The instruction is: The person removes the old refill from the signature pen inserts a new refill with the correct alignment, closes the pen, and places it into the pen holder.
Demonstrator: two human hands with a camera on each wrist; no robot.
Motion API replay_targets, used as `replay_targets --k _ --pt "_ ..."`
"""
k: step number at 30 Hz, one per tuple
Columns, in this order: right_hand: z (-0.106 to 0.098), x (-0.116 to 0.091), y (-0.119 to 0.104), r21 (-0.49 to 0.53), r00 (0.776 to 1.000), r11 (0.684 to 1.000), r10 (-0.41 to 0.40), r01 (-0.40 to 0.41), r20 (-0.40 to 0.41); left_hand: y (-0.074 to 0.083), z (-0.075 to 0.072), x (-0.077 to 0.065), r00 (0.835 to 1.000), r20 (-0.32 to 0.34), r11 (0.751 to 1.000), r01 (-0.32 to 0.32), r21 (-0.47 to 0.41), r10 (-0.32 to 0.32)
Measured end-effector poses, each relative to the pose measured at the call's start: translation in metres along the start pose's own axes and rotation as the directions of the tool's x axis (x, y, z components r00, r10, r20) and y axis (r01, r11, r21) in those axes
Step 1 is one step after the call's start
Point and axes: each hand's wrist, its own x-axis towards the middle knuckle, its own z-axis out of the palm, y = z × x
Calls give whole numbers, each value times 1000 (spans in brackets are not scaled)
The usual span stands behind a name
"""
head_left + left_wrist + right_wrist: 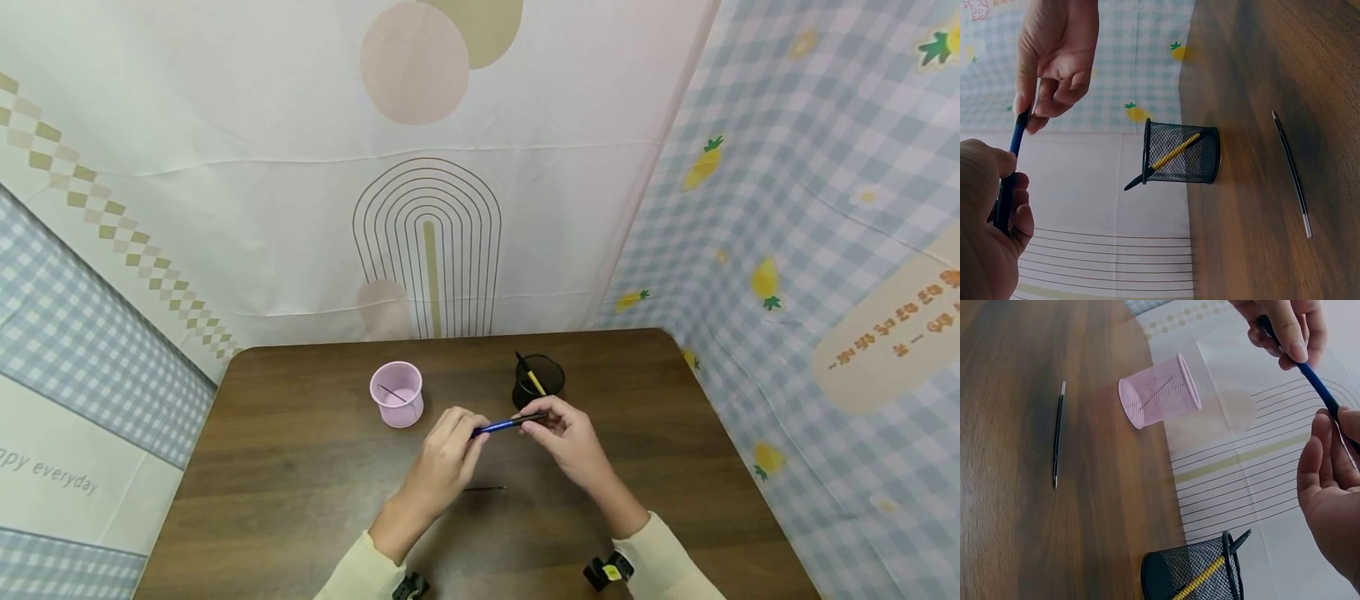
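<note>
Both hands hold a blue pen with dark ends point(501, 426) above the table, in front of the two cups. The left hand point(447, 454) grips one end with its fingers curled round it. At the other end, the right hand point(567, 437) pinches the pen between thumb and fingers. A thin pale strip shows beside the pen at the right fingers in both wrist views; what it is I cannot tell. Below the hands, a slim dark pen refill point(1291, 175) with a whitish end lies on the tabletop.
A pink mesh cup point(396, 408) stands at the back left of the brown wooden table point(300, 467), a thin dark stick inside. Farther right is a black mesh cup point(1179, 134) with a yellow and black pen point(1175, 152) leaning in it. Patterned cloth hangs behind and beside the table.
</note>
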Motion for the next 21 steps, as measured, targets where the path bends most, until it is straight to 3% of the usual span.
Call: replay_targets --k 4,9,14,21 --pt "-1 1 -1 123 999 991 50 -49 -4 1 1 0 1000 15 1000 8 -1 -8" --pt "-4 4 -1 168 995 984 76 -66 -57 2 0 -2 997 59 999 39 15 -40" --pt "-17 13 -1 227 984 974 67 -27 -167 -4 -3 -6 996 42 997 82 -1 -82" --pt "-44 33 7 244 943 969 41 43 -330 -19 -12 -19 989 38 989 142 34 -143"
